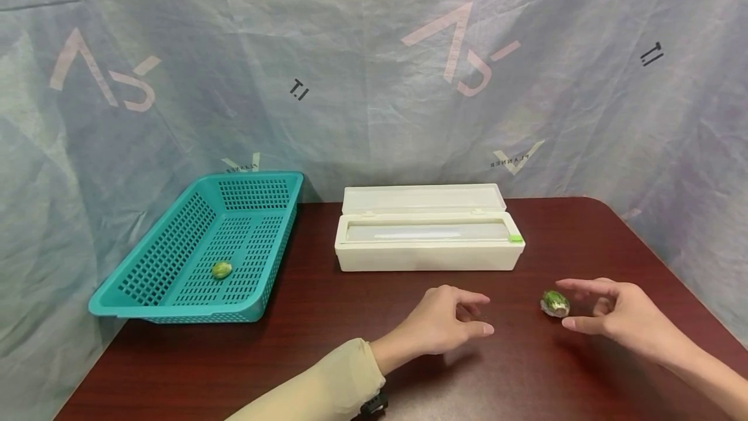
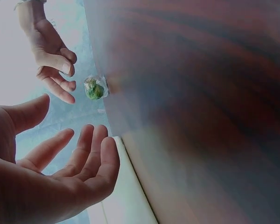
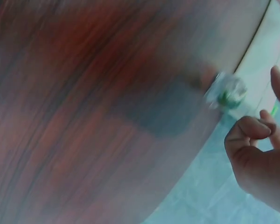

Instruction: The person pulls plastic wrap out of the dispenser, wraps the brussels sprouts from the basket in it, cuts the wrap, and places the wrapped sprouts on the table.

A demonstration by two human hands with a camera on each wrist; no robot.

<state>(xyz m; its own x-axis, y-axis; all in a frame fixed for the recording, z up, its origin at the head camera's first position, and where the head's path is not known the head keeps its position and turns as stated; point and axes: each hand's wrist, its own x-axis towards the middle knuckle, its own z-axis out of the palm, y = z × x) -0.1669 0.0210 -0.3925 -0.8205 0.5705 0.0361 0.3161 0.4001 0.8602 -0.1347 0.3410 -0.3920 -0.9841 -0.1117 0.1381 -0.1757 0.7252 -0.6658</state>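
A Brussels sprout wrapped in clear film (image 1: 555, 304) sits on the table's right side. Close beside it, my right hand (image 1: 619, 310) hovers with index finger and thumb parted, apart from the sprout and holding nothing. The right wrist view shows the wrapped sprout (image 3: 231, 91) just past the fingertips. Left of the sprout is my left hand (image 1: 441, 320), its fingers loosely bent and nothing in its grasp. Beyond the hands stands a white cling film dispenser (image 1: 429, 258) with its lid raised and a green slider at its right end.
At the left, a turquoise plastic basket (image 1: 280, 239) holds a single Brussels sprout (image 1: 221, 269) on its slotted floor. The dark reddish-brown table (image 1: 315, 317) carries everything. A grey printed cloth (image 1: 362, 83) hangs behind the table and along its sides.
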